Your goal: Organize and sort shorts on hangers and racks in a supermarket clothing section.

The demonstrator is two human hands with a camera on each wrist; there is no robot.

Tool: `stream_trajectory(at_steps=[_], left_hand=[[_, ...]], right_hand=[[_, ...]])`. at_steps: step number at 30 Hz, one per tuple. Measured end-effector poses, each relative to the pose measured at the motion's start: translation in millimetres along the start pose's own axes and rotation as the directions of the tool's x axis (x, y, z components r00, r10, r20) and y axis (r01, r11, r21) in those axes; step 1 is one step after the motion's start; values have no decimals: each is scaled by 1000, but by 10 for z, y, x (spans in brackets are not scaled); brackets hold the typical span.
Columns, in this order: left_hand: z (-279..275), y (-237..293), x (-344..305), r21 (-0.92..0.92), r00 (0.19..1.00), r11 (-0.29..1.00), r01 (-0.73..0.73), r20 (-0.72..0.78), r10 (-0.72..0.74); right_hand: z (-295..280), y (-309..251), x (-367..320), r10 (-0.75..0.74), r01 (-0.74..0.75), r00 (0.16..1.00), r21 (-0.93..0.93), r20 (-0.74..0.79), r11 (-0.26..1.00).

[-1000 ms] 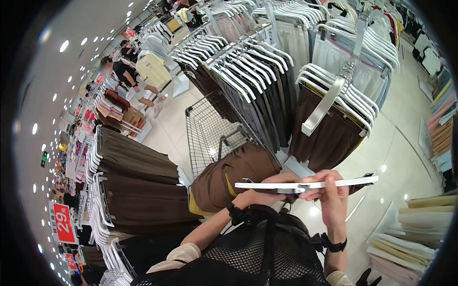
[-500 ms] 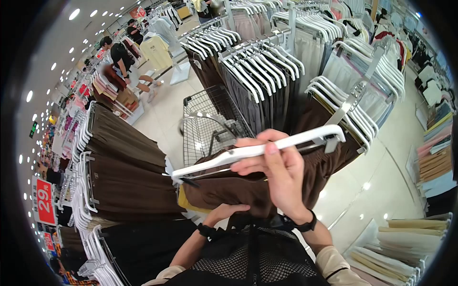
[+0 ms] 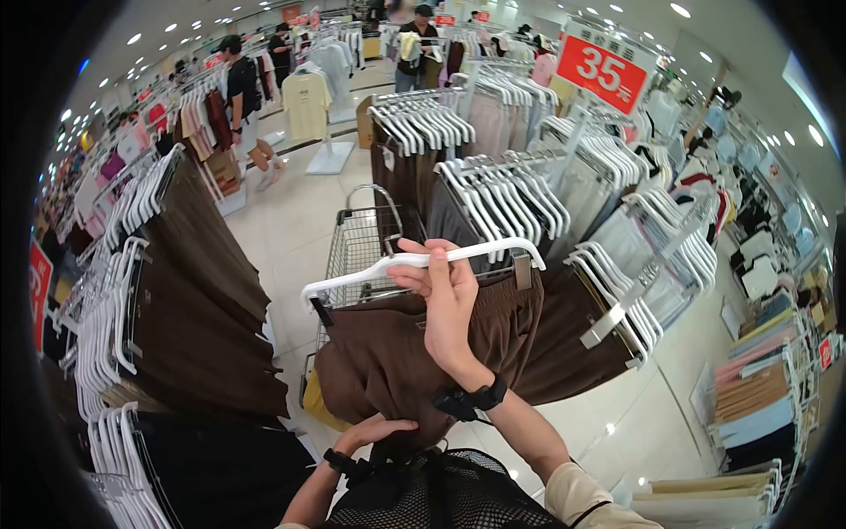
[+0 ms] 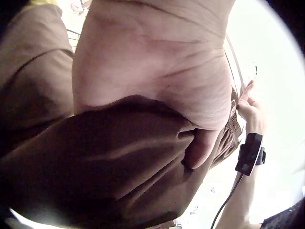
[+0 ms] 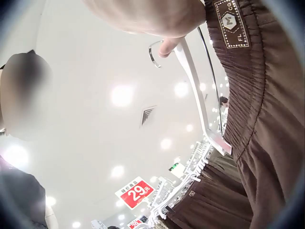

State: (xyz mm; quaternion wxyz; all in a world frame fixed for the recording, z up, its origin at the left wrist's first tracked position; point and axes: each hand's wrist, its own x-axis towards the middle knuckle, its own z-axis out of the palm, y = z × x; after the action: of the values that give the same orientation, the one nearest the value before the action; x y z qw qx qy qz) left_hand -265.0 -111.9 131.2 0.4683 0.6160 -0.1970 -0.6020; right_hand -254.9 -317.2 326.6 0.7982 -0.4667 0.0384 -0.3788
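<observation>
The right hand [image 3: 448, 304] is now levelling a white plastic hanger [image 3: 352, 277], its grip clamped mid-bar, so the brown cloth garment [image 3: 370, 361] clipped at both ends is hanging more fully in view. The left hand [image 3: 374, 429] is touching the garment below, its grip unclear.

The hanger [image 3: 493, 248] looks smooth plastic (faintly glossy), the garment [image 3: 370, 353] matt cloth.

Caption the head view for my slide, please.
Right hand holds a white hanger bearing a brown garment, which the left hand touches.
</observation>
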Motion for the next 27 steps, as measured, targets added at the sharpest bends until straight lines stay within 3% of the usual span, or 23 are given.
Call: stream_trajectory(at_steps=[6,9,12,15,18,19,21,23,24,26,27], left_hand=[[-592,-362,-72,-32,994,997,-69,-93,65],[-898,-595,-11,11,960,992,-123,-252,122],[-1181,-654,-81,85,932,973,-215,-281,230],[-1506,-727,-131,93,946,988,-122,-290,144],[-1668,-701,-228,-33,870,980,-198,-466,160],[-1794,-988,-29,24,816,954,-298,-512,267],[-1850,-796,-166,-72,795,929,-364,-543,269],[-1991,-1051,30,-50,756,905,-422,-570,321],[-1985,-1080,85,-145,735,860,-489,-599,317],[-2090,-1496,332,-22,730,933,-360,-630,266],[-2076,-1457,280,-17,730,944,-330,-639,244]], right_hand=[[74,759,450,81,-83,994,-14,-74,996],[103,1183,747,159,-159,981,2,-111,987],[64,1639,1077,188,-188,972,10,-139,982],[35,2038,1410,248,-248,957,16,-149,969],[-88,2434,1730,302,-307,942,-10,-144,952],[-153,2580,1849,337,-343,932,-25,-133,939],[-273,2824,2003,427,-437,896,-65,-126,897],[-365,3032,2096,522,-535,843,-104,-133,838],[-497,3169,2154,577,-588,808,-110,-117,801],[-742,3408,2157,669,-679,733,-74,-120,731],[-894,3536,2159,705,-716,696,-72,-137,694]])
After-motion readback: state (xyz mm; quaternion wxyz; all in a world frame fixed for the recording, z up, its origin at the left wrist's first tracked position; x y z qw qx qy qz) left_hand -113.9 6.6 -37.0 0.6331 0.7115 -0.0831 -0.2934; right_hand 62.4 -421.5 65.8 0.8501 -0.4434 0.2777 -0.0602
